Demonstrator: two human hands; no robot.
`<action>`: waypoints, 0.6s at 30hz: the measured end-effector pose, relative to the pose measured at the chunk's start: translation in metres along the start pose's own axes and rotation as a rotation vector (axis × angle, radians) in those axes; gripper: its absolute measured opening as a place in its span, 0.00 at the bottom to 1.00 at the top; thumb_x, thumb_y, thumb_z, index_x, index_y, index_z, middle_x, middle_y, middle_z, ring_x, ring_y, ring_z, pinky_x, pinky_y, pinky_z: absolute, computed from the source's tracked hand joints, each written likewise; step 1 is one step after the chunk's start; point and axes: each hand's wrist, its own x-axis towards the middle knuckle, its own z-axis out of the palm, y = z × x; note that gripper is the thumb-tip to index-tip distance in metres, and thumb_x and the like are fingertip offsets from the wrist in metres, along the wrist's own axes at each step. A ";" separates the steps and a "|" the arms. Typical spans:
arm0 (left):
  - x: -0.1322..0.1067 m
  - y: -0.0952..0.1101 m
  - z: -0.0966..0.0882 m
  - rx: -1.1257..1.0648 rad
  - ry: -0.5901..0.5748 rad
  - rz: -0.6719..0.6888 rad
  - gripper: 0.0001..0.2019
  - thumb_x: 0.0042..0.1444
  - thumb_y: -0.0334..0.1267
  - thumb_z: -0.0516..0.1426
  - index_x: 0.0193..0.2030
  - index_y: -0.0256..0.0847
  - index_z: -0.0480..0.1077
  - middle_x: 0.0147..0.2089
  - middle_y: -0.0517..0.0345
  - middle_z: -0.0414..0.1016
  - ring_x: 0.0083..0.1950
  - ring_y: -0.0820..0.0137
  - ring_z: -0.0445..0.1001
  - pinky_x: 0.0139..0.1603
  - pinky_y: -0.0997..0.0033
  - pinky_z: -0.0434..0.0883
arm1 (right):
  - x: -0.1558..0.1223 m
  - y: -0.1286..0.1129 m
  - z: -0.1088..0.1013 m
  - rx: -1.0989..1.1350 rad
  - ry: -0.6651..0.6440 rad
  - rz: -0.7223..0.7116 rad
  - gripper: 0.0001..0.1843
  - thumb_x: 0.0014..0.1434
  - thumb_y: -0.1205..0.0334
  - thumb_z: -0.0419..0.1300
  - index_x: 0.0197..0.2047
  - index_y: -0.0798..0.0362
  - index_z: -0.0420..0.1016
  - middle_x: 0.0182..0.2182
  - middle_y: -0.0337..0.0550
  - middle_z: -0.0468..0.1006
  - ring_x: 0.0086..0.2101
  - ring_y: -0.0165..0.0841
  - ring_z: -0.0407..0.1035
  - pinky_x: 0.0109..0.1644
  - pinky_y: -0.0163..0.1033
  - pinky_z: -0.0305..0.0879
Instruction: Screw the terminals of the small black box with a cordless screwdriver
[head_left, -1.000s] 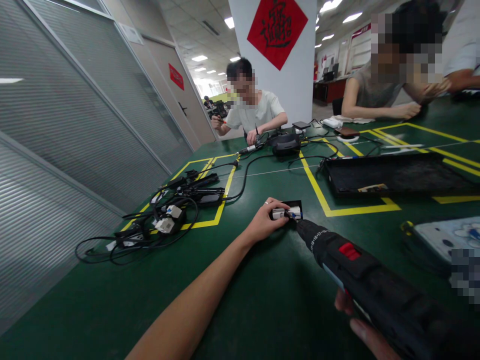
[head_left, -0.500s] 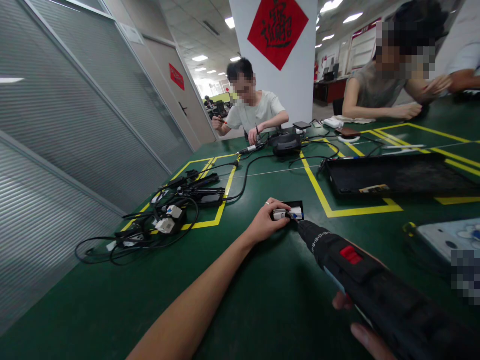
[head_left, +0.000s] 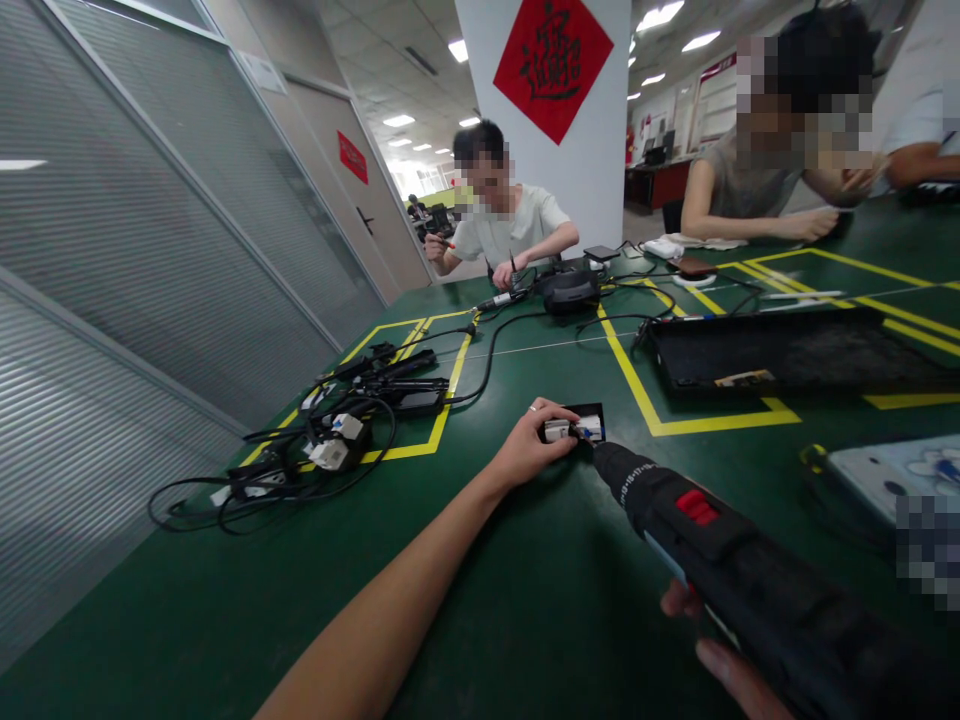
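Observation:
My left hand [head_left: 531, 443] reaches across the green table [head_left: 450, 600] and pinches a small white and blue part [head_left: 574, 430] that lies on a little black tray [head_left: 592, 410]. A ring shows on one finger. My right hand [head_left: 712, 650] is wrapped round a black electric screwdriver [head_left: 720, 545] with a red switch. Only two fingers of that hand show under the tool. The screwdriver's tip touches the small part right beside my left fingers.
A tangle of black cables and adapters [head_left: 337, 430] lies at the left inside yellow floor-tape lines. A long black tray [head_left: 787, 350] sits at the right, a white panel [head_left: 892, 475] nearer. Two other people [head_left: 510, 220] work at the far side.
Hardly anything differs. The view has shifted a little; both hands and the screwdriver stay on the small part.

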 end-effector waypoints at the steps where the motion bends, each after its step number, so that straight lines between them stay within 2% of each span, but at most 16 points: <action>1: 0.000 0.000 0.000 -0.001 0.001 0.002 0.13 0.51 0.34 0.60 0.45 0.41 0.72 0.46 0.53 0.66 0.49 0.67 0.67 0.54 0.63 0.66 | -0.001 0.002 0.000 -0.015 0.009 0.004 0.20 0.54 0.59 0.65 0.50 0.35 0.73 0.42 0.40 0.79 0.41 0.42 0.74 0.48 0.48 0.74; 3: 0.000 0.000 0.000 -0.005 -0.003 0.004 0.13 0.51 0.34 0.60 0.45 0.41 0.72 0.46 0.52 0.66 0.49 0.67 0.67 0.54 0.63 0.65 | 0.000 0.002 -0.001 -0.029 0.013 0.011 0.23 0.50 0.59 0.67 0.49 0.32 0.73 0.43 0.37 0.79 0.42 0.44 0.74 0.50 0.47 0.74; 6: -0.001 0.000 0.000 -0.017 -0.009 0.003 0.13 0.52 0.34 0.59 0.46 0.41 0.72 0.47 0.53 0.65 0.49 0.66 0.67 0.54 0.63 0.65 | 0.003 -0.006 -0.005 -0.013 -0.004 0.025 0.23 0.49 0.60 0.66 0.49 0.32 0.73 0.42 0.35 0.79 0.42 0.44 0.75 0.50 0.46 0.75; 14: 0.000 0.003 -0.001 0.009 0.001 0.009 0.11 0.55 0.37 0.57 0.45 0.41 0.73 0.46 0.52 0.67 0.50 0.66 0.67 0.56 0.62 0.63 | 0.024 -0.044 -0.011 0.158 -0.125 0.030 0.23 0.50 0.63 0.63 0.50 0.38 0.72 0.33 0.38 0.80 0.40 0.43 0.76 0.41 0.41 0.79; 18: -0.001 0.002 -0.001 0.012 0.002 0.018 0.11 0.55 0.37 0.57 0.45 0.41 0.72 0.46 0.52 0.67 0.50 0.66 0.67 0.56 0.62 0.63 | 0.027 -0.050 -0.012 0.223 -0.168 0.048 0.23 0.50 0.62 0.63 0.51 0.38 0.72 0.29 0.38 0.79 0.35 0.42 0.76 0.37 0.40 0.79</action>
